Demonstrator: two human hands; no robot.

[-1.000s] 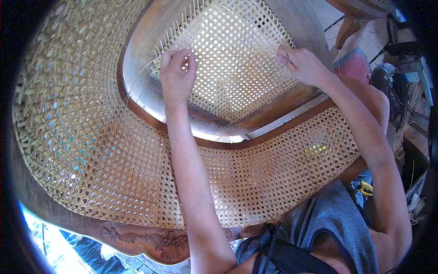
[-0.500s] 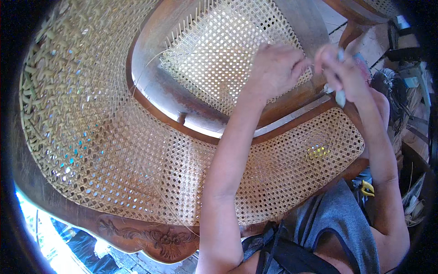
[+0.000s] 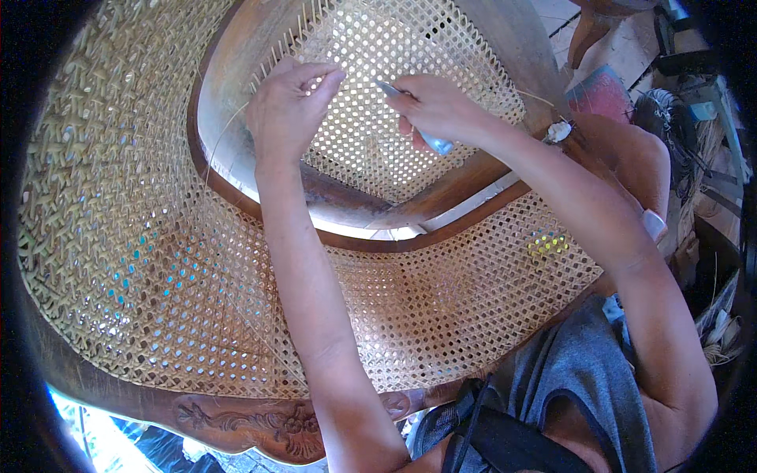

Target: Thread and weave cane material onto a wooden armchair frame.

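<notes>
A woven cane seat panel [image 3: 378,118] is set in a curved wooden frame [image 3: 449,197]. Over its left part is my left hand [image 3: 285,110], thumb and forefinger pinched together. A thin cane strand [image 3: 225,134] arcs up from the inner rim into this hand; its end is too fine to see. To the right, above the panel, my right hand [image 3: 441,110] is closed round a small tool [image 3: 438,145] with a pale blue handle and a short pointed tip, aimed toward the left hand. Several thin pegs [image 3: 293,39] stick up along the panel's far left edge.
A wide cane-woven surface [image 3: 197,292] with a carved wooden edge [image 3: 276,422] curves round the near and left sides. A white wad [image 3: 558,132] lies on the frame at right. Beyond are a red and blue object [image 3: 601,93] and a bundle of dark strands [image 3: 658,110].
Both hands have moved left across the panel, the left one to its far left side. The right hand, blurred before, now shows the tool with its tip pointing left.
</notes>
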